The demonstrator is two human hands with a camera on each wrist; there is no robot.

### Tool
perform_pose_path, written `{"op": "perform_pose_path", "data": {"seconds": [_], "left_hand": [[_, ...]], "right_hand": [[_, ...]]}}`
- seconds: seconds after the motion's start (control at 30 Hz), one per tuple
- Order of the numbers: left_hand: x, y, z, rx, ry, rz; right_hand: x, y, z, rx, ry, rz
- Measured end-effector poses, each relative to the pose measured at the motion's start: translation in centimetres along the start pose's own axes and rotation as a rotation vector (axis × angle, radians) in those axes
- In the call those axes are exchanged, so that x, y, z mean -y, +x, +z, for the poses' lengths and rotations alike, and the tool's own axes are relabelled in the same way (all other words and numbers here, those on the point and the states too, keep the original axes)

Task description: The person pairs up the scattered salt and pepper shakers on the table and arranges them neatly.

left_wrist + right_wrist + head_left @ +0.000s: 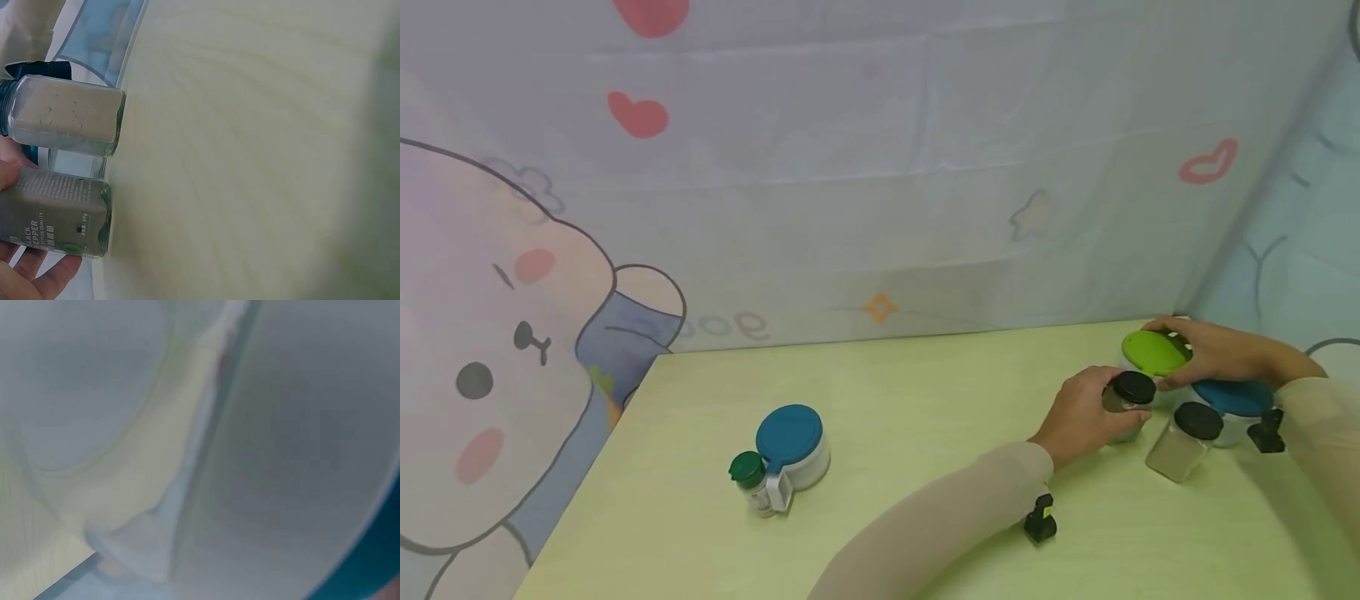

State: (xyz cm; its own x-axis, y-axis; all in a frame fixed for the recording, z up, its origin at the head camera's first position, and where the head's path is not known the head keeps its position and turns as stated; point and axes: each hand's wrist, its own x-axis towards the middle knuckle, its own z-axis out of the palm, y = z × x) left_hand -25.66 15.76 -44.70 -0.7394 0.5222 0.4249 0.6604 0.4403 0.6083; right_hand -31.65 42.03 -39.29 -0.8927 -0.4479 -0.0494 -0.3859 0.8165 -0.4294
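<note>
My left hand (1082, 417) grips a pepper jar (53, 212) with a black lid; its label reads black pepper in the left wrist view. My right hand (1221, 350) holds a container with a light green lid (1153, 353), thumb and fingers at opposite sides of its rim. Just in front stands a second black-lidded jar (1180, 450) of pale powder. Below the right wrist sits a white pot with a blue lid (1234, 398), partly hidden by the arm. That pot's pale wall (281, 444) fills much of the right wrist view, close and blurred.
Further left on the pale table (925, 400) stand another white pot with a blue lid (790, 437) and a handle, and a small green-capped bottle (752, 482) next to it. A printed cloth (865, 167) hangs behind the table.
</note>
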Motion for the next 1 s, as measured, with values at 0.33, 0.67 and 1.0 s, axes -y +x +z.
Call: {"op": "perform_pose_path", "data": {"seconds": [0.33,0.67,1.0], "left_hand": [[-0.3,0.2,-0.6,0.007,0.001,0.026],[-0.6,-0.2,-1.7,0.004,-0.019,0.023],[-0.1,-0.7,-3.0,-0.002,-0.034,-0.007]], "right_hand": [[0.2,-0.4,-0.2,-0.009,0.02,0.014],[0.4,-0.5,-0.3,-0.024,0.06,-0.02],[1.2,-0.5,-0.6,-0.027,0.032,-0.02]]}}
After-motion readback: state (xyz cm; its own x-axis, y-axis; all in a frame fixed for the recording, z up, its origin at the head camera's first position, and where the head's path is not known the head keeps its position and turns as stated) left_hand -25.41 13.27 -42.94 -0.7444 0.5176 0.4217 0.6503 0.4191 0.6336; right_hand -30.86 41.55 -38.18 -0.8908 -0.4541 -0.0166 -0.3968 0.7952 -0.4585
